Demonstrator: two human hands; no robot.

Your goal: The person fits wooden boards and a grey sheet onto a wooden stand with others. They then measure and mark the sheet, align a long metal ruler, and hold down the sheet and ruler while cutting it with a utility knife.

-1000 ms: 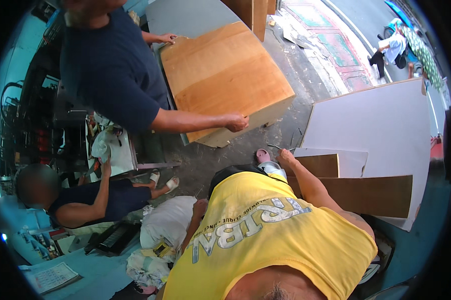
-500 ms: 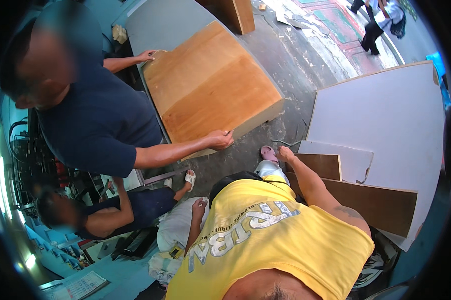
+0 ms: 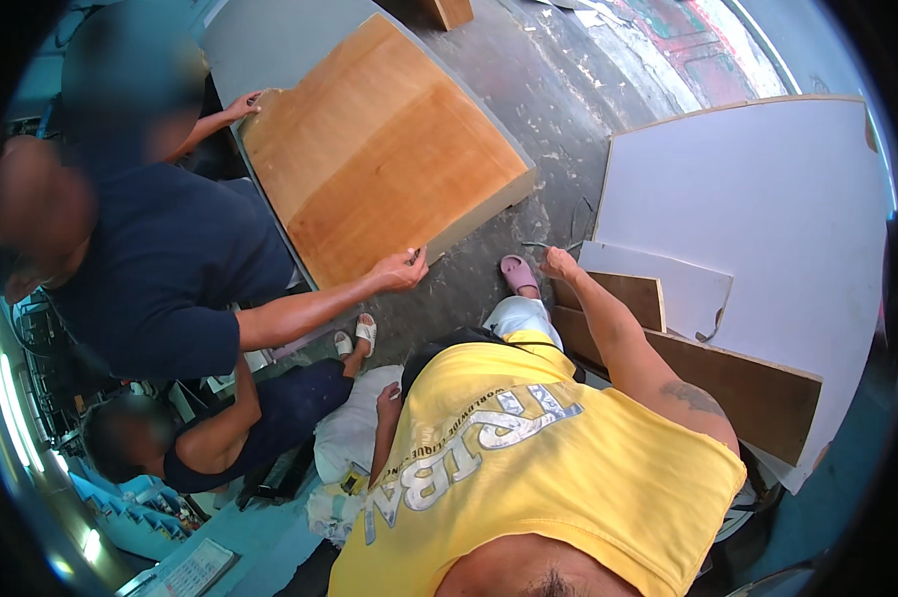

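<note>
My right hand (image 3: 559, 263) reaches forward above the floor, its fingers closed. A thin greenish strip (image 3: 534, 244) shows just past the fingertips; whether the hand grips it I cannot tell. Down at my side, my left hand (image 3: 388, 401) has curled fingers beside a white sack (image 3: 357, 423); anything inside them is hidden. Ahead to the left, a wooden panel (image 3: 384, 149) with two brown tones lies on a larger grey board (image 3: 270, 45). A co-worker's hand (image 3: 401, 270) is at its near edge with a small dark object, and the other hand (image 3: 242, 104) touches its far left corner.
A large white board (image 3: 747, 199) leans at my right, with brown boards (image 3: 727, 393) and a smaller white piece (image 3: 683, 289) against it. A second person (image 3: 270, 418) is at the left. My pink shoe (image 3: 516, 271) stands on the dark floor (image 3: 558, 129).
The view has shifted, so most things sit higher and further left. The co-worker's near hand has moved off the panel's edge slightly. My right hand stays close to the greenish strip.
</note>
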